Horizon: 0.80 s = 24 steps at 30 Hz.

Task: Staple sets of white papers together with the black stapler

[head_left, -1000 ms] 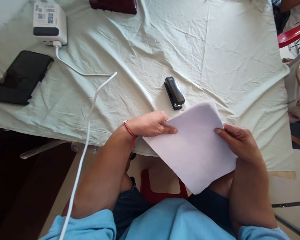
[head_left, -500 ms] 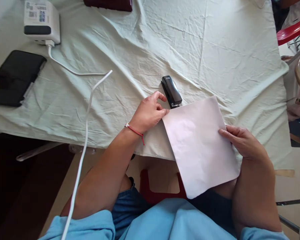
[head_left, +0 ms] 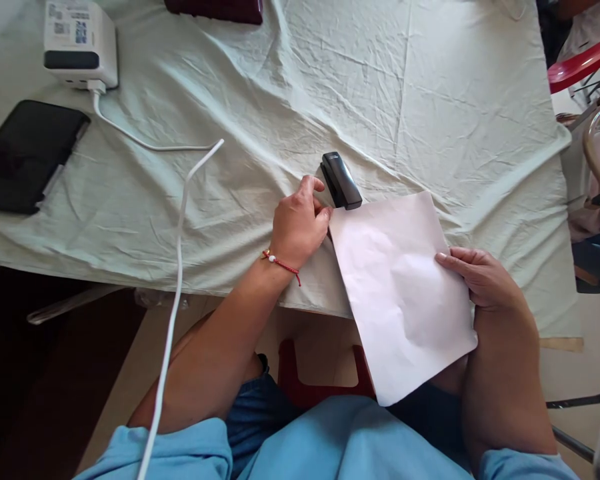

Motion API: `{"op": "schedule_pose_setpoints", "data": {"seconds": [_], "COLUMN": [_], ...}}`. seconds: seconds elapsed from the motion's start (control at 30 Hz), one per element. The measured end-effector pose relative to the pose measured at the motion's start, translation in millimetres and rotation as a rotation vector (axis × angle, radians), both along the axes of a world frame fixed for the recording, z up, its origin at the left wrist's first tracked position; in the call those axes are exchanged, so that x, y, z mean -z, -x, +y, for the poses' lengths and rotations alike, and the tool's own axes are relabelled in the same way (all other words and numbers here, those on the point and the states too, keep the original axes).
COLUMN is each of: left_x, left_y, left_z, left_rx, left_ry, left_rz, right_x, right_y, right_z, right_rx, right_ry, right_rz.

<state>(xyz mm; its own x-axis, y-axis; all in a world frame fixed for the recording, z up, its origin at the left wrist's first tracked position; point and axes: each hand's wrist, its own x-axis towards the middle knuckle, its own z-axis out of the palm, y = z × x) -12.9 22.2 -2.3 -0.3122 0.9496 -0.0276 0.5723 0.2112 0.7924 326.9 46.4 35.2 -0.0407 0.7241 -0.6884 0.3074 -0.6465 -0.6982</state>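
The right hand [head_left: 483, 280] pinches the right edge of the white paper [head_left: 397, 287], fingers on top, thumb hidden beneath. The left hand [head_left: 300, 220] lies curled just beside the black stapler [head_left: 341, 180], fingertips at its near end; whether it grips it I cannot tell. The paper's top left corner sits right at the stapler's mouth, so it looks lined up but not yet stapled, as far as I can judge. The sheets are plain, slightly rumpled, half on the pale green tablecloth [head_left: 430, 100], half overhanging the table edge toward the lap.
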Motion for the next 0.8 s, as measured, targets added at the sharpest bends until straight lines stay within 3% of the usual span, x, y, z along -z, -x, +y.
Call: {"op": "schedule_pose_setpoints", "data": {"seconds": [0.1,0.23,0.33,0.47,0.8], "left_x": [4.7,15.3,18.3,14.2,13.1], "left_y": [1.3,3.6,5.7,8.8,1.2], "left_z": [-2.2,-1.6,0.0,0.6,-4.6], "left_rx": [0.037,0.205,0.31,0.353,0.266], "left_ry": [-0.198,-0.431,-0.427,-0.403,-0.317], "left_rz": [0.103,0.112,0.045,0.032,0.267], "right_x": [-1.0,-2.7,-3.0,-2.4,3.0], "right_y": [0.2,1.0,0.3,-2.3,-7.6], "right_z": [0.7,1.4,1.6,1.4,1.3], "right_rx": [-0.006,-0.002,0.014,0.014,-0.003], "right_ry": [-0.022,-0.022,-0.016,-0.021,-0.062], "right_rz": [-0.005,-0.019,-0.029,-0.035,-0.011]}}
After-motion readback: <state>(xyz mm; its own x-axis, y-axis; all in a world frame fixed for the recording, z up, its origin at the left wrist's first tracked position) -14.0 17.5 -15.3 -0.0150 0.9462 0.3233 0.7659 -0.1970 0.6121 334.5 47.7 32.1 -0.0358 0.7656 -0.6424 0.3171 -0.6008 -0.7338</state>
